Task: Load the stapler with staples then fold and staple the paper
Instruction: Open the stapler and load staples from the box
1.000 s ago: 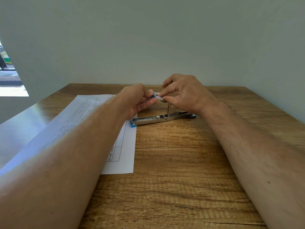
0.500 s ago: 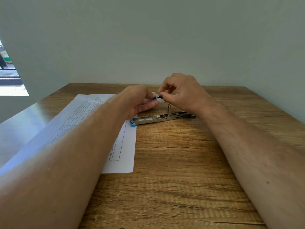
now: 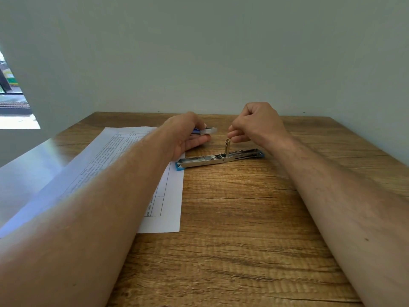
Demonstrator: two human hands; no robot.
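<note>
I am looking down at the stapler, which is lying opened out flat on the wooden table, its long axis running left to right across my view and tilting slightly away at the right end, with its left tip sitting at the edge of the paper. The staple channel is facing up, and 1 thin metal part is standing upright near the middle. My right hand is hovering just behind and above that upright part, curled closed with the thumb and forefinger pinched together; I am guessing it is pinching a strip of staples, but anything between them is too small for me to tell. My left hand is gripping a small staple box off the table, behind the stapler's left half. The channel is lying below and toward me from the right hand, so I am judging that hand the nearer 1 for loading, and whatever it carries is going to need turning parallel to that left-right axis before dropping in. The paper is lying flat and unfolded at the left.
</note>
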